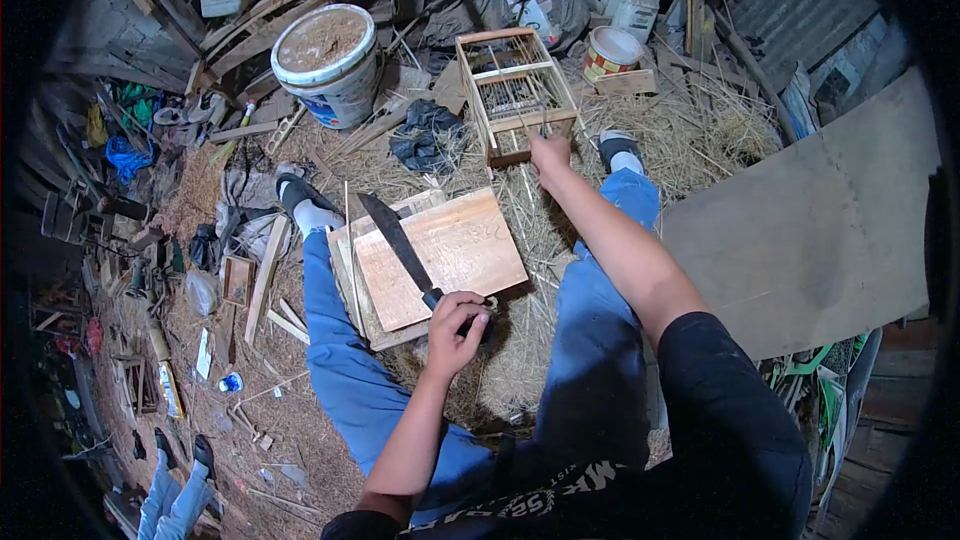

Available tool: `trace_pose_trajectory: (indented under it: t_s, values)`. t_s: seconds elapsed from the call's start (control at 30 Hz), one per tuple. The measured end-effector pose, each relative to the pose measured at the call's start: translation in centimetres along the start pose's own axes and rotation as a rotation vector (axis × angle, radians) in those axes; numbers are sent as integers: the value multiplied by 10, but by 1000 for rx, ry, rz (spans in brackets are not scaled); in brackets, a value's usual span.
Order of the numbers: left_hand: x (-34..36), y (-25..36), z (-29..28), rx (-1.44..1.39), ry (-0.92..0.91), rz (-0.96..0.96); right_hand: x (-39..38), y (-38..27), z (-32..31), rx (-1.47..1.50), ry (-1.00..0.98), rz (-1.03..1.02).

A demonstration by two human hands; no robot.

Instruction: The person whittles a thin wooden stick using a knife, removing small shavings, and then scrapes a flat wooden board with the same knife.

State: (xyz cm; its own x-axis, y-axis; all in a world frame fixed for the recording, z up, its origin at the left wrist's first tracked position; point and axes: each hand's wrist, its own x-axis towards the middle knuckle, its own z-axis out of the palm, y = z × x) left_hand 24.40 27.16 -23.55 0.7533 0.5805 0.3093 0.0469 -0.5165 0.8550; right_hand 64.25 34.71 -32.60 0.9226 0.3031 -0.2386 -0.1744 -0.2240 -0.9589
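Observation:
My left hand [458, 332] is closed around the dark handle of a machete [397, 243]. Its broad blade points up and to the left, lying across a pale wooden board [470, 260]. That board rests on other pieces of wood between my legs. Farther off, my right hand [550, 156] grips the near right corner of a small wooden cage [512, 72]. The cage has a box-like frame with thin bars and sits on straw. My fingertips there are partly hidden, and a thin stick shows just above them.
A large white bucket [322, 65] filled with shavings stands beyond my left foot. Right of the cage is a smaller tub [614, 52]. A large flat panel [800, 230] takes up the right side. Scrap wood and straw litter the floor; another person's legs [178, 500] show lower left.

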Motion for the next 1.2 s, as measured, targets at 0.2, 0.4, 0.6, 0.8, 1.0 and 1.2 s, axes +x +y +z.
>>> trace_pose_trajectory:
  t_s: [0.2, 0.4, 0.6, 0.8, 1.0, 1.2]
  values:
    - [-4, 1, -6, -38, 22, 18, -71, -54, -25, 78, -310, 116]
    - [-7, 25, -23, -83, 109, 46, -141, -130, -82, 3, -621, 122]
    - [-2, 90, -59, -67, 208, 147, -253, -163, -138, 44, -645, 42]
    - [-3, 135, -83, -188, 356, 133, -346, -187, -173, 224, -672, 70]
    - [-13, 165, -103, -433, 403, -3, -412, -199, -182, 337, -715, 96]
    - [-15, 208, -115, -477, 375, 37, -450, -198, -187, 328, -750, 83]
